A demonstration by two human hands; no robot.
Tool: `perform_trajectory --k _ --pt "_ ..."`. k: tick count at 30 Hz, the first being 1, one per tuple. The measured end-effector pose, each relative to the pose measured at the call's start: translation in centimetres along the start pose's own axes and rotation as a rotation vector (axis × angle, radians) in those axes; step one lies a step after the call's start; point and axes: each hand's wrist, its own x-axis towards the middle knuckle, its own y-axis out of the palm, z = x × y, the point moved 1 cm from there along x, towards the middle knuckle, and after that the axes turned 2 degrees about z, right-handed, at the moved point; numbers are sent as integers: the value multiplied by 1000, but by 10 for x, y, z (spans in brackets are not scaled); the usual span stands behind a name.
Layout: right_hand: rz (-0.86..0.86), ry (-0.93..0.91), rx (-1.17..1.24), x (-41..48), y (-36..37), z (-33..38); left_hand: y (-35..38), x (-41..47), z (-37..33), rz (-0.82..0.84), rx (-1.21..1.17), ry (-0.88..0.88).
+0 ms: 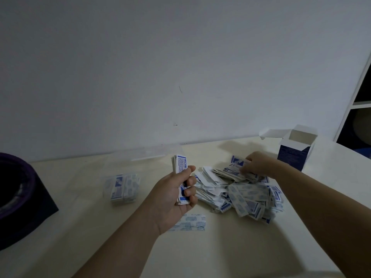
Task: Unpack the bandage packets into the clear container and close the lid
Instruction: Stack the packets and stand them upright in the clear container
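**Left hand holds a stack of packets while the right works the pile**

The left hand [176, 194] is clenched around an upright stack of bandage packets [180, 167], thumb on the front and fingers curled across the lower half. The front packet is white with a blue strip of white Chinese characters. The top two read 创口, and the thumb covers the rest.

The right hand [254, 165] reaches over to the far top of a loose pile of packets [239, 194] on the cream table [80, 227]. Its fingers are bent down onto the packets, but I cannot tell whether they pinch any or only rest there. The pile mixes white backs, blue-and-white printed fronts and pale patterned wrappers. The print on them is too small to read.

To the left of the left hand stands the clear container [128, 174], its walls barely visible. A block of packets [123, 189] shows through it. Behind it a clear panel, seemingly the raised lid [154, 154], stands near the wall.

A couple of patterned packets [189, 222] lie flat on the table just below the left wrist.

At the far right of the table stands an open cardboard box [295, 152], dark blue and white, with its flaps up. The text on it is illegible. A dark rounded object [18, 197] sits at the left edge, and a white shelf unit [359, 105] stands at the right.
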Motion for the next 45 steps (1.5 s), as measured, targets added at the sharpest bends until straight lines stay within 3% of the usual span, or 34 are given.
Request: perform_trajectory --k 4,9,15,19,24,30,38,40,42,45 --pt "-47 -40 207 -5 -10 11 -1 1 -2 -3 -7 4" --pt "224 -181 989 -43 -16 40 -6 0 -6 -14 2 21" --pt "374 -272 1220 -91 24 95 -24 -4 -9 -103 1 67" --pt "348 -278 1175 -114 56 126 -32 -12 -10 -139 0 112" --pt "13 -442 891 -133 82 160 -39 -20 -8 -126 16 124" --pt "-116 -520 848 -140 100 175 -43 -20 -10 -113 -87 141" --pt "-206 -491 964 -131 79 172 -46 -25 -24 -207 -173 155" --pt "-131 -519 974 -133 77 171 -48 -23 -28 -224 -216 170" --pt "-47 -570 939 -140 82 172 -48 -21 -29 -211 -231 184" --pt "-157 -618 798 -145 92 175 -47 -21 -25 -171 -176 150"
